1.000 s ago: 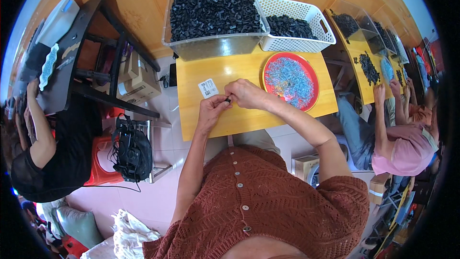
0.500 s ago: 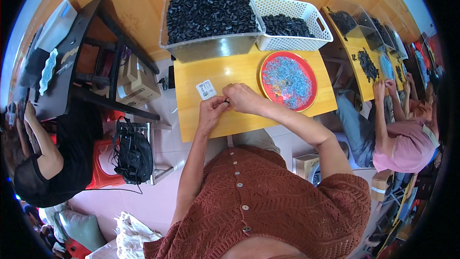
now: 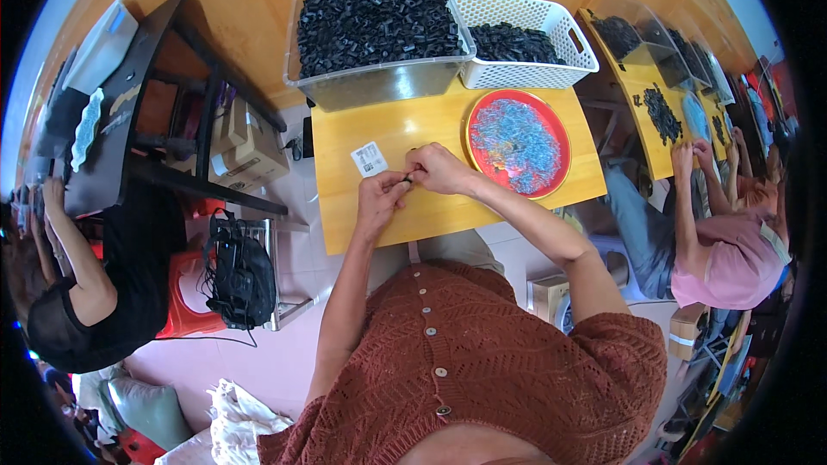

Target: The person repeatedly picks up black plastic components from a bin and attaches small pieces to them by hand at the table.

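Note:
Over the front half of the yellow table point(image 3: 388, 228), my left hand point(image 3: 382, 200) pinches a small black part point(image 3: 408, 178), mostly covered by the fingers. My right hand point(image 3: 438, 170) is closed at the same part, its fingertips meeting those of the left; whether they hold something tiny of their own cannot be made out. Just beyond my left hand lies a white printed label card point(image 3: 369, 159). To the right of my right hand sits a round red tray point(image 3: 558, 131) with a gold rim, holding many small clear-blue pieces.
Along the table's back stand a clear plastic bin point(image 3: 379, 86) heaped with black parts and a white perforated basket point(image 3: 525, 76) holding more. People work at a dark table point(image 3: 108, 133) on the left and another yellow table point(image 3: 637, 120) on the right. A black bag point(image 3: 241, 271) rests on a stool.
My right hand has shifted slightly to the right and up, its fingers still at the left fingertips. My left hand stays nearly in place with the black part.

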`<action>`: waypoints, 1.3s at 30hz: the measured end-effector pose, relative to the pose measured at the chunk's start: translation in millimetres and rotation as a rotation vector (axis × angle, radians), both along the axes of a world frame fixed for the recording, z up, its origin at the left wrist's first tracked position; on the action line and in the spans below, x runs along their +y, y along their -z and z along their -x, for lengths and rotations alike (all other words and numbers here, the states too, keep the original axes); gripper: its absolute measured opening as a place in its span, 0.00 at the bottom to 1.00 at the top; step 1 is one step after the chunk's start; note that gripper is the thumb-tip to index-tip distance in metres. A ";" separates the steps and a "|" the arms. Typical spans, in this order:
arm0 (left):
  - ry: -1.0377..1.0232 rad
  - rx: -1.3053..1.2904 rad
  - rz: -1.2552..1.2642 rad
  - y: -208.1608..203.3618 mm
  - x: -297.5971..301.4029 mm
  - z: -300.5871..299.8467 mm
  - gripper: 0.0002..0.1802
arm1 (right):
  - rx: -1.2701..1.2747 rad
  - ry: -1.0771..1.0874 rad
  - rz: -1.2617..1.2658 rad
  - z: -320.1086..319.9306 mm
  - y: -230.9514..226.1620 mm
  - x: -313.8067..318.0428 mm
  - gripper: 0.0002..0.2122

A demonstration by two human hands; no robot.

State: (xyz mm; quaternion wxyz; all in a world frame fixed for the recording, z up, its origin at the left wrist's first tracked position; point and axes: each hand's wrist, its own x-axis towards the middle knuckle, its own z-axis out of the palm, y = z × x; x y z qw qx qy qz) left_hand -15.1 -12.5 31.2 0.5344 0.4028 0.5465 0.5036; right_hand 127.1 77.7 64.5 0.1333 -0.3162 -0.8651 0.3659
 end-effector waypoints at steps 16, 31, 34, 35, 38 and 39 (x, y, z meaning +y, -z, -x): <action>-0.044 0.085 0.006 -5.8 -1.6 -7.7 0.07 | 0.080 0.018 -0.192 -0.8 7.1 -13.0 0.02; -0.060 0.119 -0.043 11.5 -0.1 -7.9 0.07 | -0.058 0.124 -0.211 6.7 -0.2 -18.0 0.03; -0.077 -0.083 -0.012 8.9 -1.6 -3.3 0.07 | 0.088 0.203 -0.132 3.7 -6.7 -22.2 0.03; -0.085 -0.083 -0.011 7.6 -2.0 -0.4 0.07 | 0.087 0.195 -0.129 2.3 -11.7 -22.7 0.03; -0.040 -0.278 -0.092 2.4 -1.1 9.0 0.08 | 0.310 0.270 0.066 -0.1 -26.9 -23.1 0.03; -0.057 -0.339 -0.087 0.8 -3.9 10.6 0.08 | 0.354 0.309 0.080 0.0 -29.0 -25.3 0.03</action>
